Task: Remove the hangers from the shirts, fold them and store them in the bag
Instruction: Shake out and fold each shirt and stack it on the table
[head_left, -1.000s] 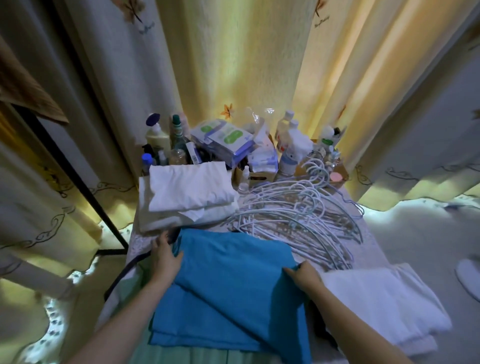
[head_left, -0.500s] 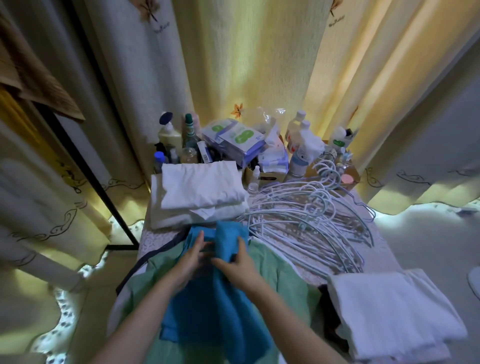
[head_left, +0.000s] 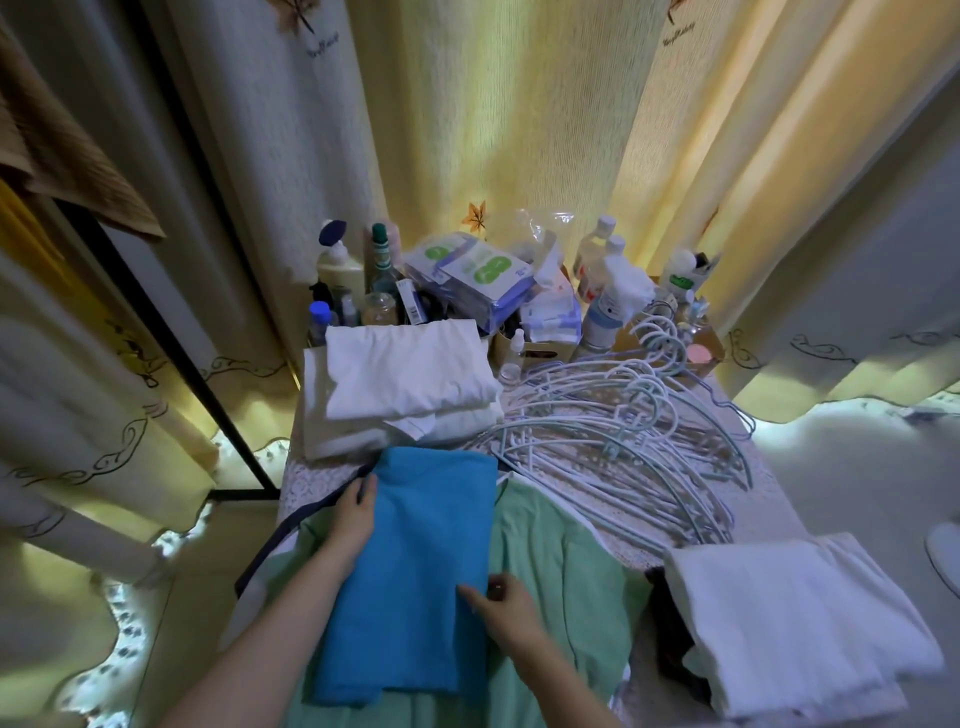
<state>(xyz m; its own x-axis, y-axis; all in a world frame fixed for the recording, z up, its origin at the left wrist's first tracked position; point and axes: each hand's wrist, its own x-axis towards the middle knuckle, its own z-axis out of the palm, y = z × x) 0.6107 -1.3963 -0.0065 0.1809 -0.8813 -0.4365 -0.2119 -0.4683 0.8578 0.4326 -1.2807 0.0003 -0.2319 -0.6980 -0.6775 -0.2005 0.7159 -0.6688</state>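
Blue shirt (head_left: 415, 561), folded to a long strip, lies on green shirt (head_left: 561, 561) at near edge of table (head_left: 769, 499). L hand (head_left: 353, 519) flat, fingers straight along strip's left edge; R hand (head_left: 506, 610) flat too, fingertips pressing strip's right edge, gripping nothing. Hangers (head_left: 613, 441) piled mid-right. White stack (head_left: 405, 384) far-left, 2nd stack (head_left: 789, 623) at near-right corner. Box (head_left: 716, 340) at far-right corner holds small bottles (head_left: 693, 317) & pink-lidded jar (head_left: 698, 356).
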